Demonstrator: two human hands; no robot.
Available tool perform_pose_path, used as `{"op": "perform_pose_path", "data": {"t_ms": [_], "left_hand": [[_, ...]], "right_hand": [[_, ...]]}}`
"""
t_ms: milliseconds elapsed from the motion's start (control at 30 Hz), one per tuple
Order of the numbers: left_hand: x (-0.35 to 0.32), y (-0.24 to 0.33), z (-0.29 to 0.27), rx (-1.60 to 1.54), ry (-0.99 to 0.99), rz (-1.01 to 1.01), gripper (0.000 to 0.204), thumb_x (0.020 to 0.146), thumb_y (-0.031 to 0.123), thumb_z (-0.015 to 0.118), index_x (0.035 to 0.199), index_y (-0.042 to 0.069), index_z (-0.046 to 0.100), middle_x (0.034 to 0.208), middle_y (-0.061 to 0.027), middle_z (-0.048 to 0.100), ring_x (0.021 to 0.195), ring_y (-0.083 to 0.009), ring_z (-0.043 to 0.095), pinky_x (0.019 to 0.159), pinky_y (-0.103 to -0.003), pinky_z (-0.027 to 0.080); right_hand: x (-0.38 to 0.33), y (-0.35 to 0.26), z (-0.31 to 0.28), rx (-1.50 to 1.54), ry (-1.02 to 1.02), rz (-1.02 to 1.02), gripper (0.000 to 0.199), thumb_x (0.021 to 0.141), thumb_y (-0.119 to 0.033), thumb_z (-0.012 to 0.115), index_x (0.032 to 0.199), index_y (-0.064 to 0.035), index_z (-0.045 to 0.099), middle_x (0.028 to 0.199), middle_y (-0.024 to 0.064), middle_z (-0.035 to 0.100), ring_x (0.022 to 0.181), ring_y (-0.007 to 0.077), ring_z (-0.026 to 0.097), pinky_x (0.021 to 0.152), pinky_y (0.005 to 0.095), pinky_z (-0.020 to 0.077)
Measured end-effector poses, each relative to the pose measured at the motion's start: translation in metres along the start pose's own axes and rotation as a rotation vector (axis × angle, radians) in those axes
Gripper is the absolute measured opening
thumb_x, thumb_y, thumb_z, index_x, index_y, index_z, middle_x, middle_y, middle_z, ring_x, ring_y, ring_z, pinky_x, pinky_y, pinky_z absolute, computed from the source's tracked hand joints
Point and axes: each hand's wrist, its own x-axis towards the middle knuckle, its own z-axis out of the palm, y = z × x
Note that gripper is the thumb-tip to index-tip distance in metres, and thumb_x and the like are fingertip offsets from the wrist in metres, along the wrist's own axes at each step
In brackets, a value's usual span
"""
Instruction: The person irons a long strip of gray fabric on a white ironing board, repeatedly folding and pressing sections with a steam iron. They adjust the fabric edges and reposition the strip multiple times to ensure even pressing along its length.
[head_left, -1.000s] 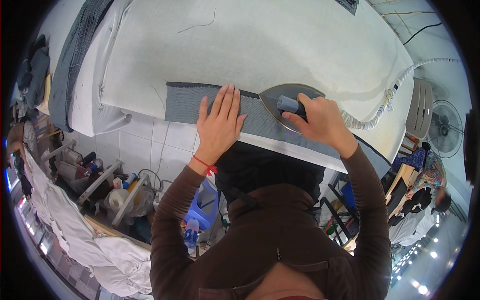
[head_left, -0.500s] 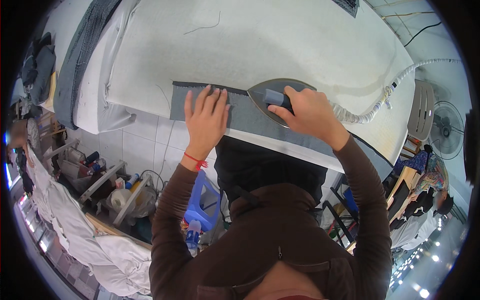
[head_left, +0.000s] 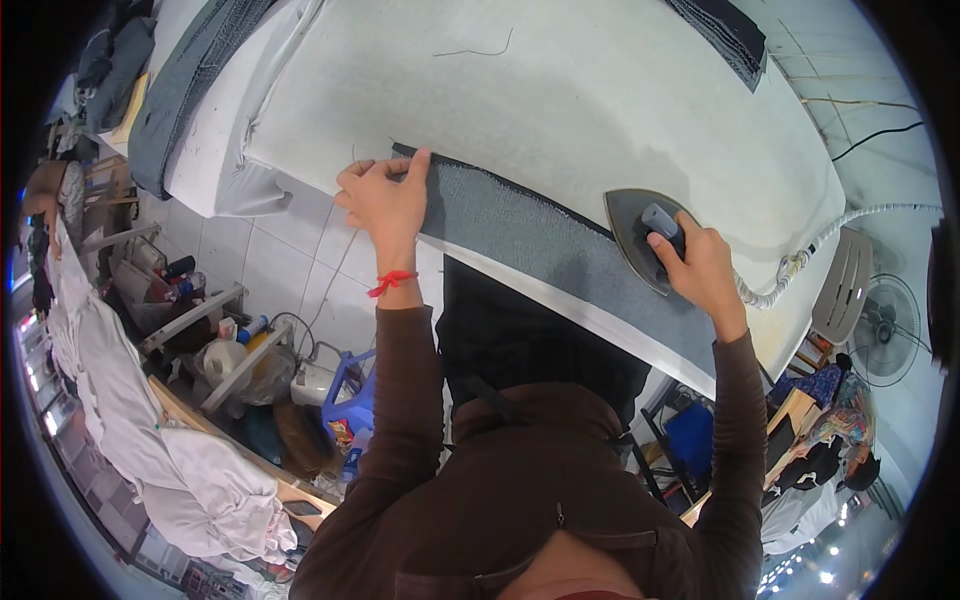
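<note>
Grey fabric strip (head_left: 545,250) lies flat along near edge of white padded tabletop (head_left: 560,100); its lower right end is cut off behind the right forearm. Iron (head_left: 640,240) sits on strip's right part, handle mostly hidden under right hand (head_left: 700,265), grip closed around it, wrist bent down. Left hand (head_left: 385,200) pinches strip's left end, fingers curled on the edge, red thread on wrist. Corrugated hose (head_left: 800,265) runs off behind iron. Dark cloth (head_left: 190,70) drapes tabletop's far left; fan (head_left: 885,330) at right, cluttered floor below left.
</note>
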Motion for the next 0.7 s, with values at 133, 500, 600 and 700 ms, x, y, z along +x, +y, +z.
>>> {"op": "perform_pose_path", "data": {"t_ms": [133, 500, 600, 700], "left_hand": [[-0.013, 0.013, 0.011, 0.085, 0.220, 0.025, 0.029, 0.096, 0.040, 0.092, 0.113, 0.017, 0.091, 0.149, -0.0147, 0.060, 0.146, -0.0421, 0.048, 0.115, -0.063, 0.042], [-0.046, -0.026, 0.036, 0.015, 0.019, 1.100, 0.057, 0.085, -0.005, 0.080, 0.138, 0.015, 0.084, 0.140, -0.0036, 0.077, 0.128, -0.0306, 0.069, 0.108, -0.048, 0.052], [-0.041, -0.030, 0.032, 0.023, 0.006, 1.153, 0.058, 0.086, -0.005, 0.079, 0.141, 0.014, 0.084, 0.142, -0.0035, 0.077, 0.130, -0.0304, 0.069, 0.110, -0.048, 0.052], [-0.036, -0.036, 0.027, 0.022, 0.007, 1.181, 0.057, 0.087, -0.003, 0.079, 0.141, 0.014, 0.084, 0.141, -0.0037, 0.077, 0.131, -0.0300, 0.069, 0.111, -0.048, 0.051]], "right_hand": [[-0.002, -0.007, 0.005, -0.001, 0.009, -0.046, 0.051, 0.107, -0.051, 0.080, 0.101, -0.0007, 0.071, 0.077, 0.0263, 0.072, 0.078, 0.0519, 0.074, 0.072, 0.0561, 0.0578], [0.016, -0.041, 0.002, -0.048, -0.095, -0.096, 0.057, 0.108, -0.057, 0.079, 0.103, -0.0009, 0.072, 0.076, 0.0235, 0.073, 0.076, 0.0488, 0.075, 0.071, 0.0546, 0.0588], [0.020, -0.046, 0.005, -0.046, -0.101, -0.138, 0.058, 0.108, -0.058, 0.079, 0.103, -0.0011, 0.073, 0.073, 0.0224, 0.072, 0.074, 0.0475, 0.075, 0.069, 0.0545, 0.0580], [0.026, -0.058, 0.007, -0.034, -0.126, -0.165, 0.058, 0.108, -0.058, 0.079, 0.103, -0.0011, 0.074, 0.071, 0.0212, 0.071, 0.071, 0.0462, 0.074, 0.067, 0.0538, 0.0578]]}}
